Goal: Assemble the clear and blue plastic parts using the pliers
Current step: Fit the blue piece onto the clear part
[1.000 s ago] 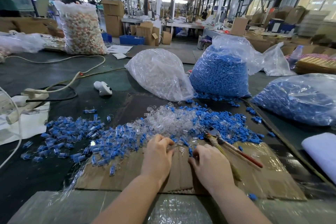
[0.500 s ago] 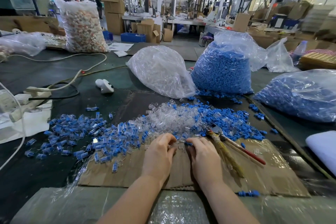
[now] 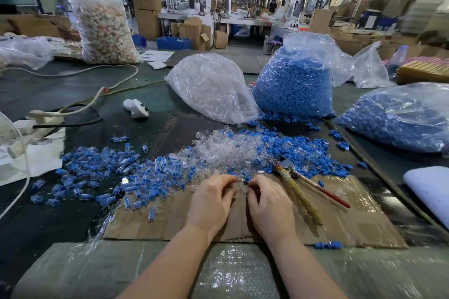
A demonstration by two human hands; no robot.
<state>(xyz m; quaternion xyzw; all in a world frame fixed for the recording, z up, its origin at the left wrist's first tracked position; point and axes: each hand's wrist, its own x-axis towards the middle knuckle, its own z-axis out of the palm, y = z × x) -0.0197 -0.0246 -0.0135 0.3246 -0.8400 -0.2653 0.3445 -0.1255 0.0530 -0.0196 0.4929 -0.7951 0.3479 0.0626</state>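
Observation:
My left hand (image 3: pixel 213 199) and my right hand (image 3: pixel 269 204) meet over a cardboard sheet (image 3: pixel 170 223), fingertips close together. The left pinches a small clear plastic part (image 3: pixel 239 183); the right pinches a small blue part (image 3: pixel 247 179) against it. Just beyond them lies a heap of loose clear parts (image 3: pixel 226 150), with loose blue parts (image 3: pixel 303 153) to its right. Assembled clear-and-blue pieces (image 3: pixel 102 172) spread to the left. The pliers (image 3: pixel 303 184), with a taped handle and a red one, lie on the cardboard right of my right hand, untouched.
Behind the heaps stand a bag of clear parts (image 3: pixel 211 87) and a bag of blue parts (image 3: pixel 296 82); another blue-filled bag (image 3: pixel 398 116) lies at right. Cables and a power strip (image 3: pixel 41 119) lie far left. A white pad (image 3: pixel 430 189) sits at the right edge.
My right hand slid left from beside the pliers toward my left hand. The fingertips of both hands have come together at the near edge of the clear heap.

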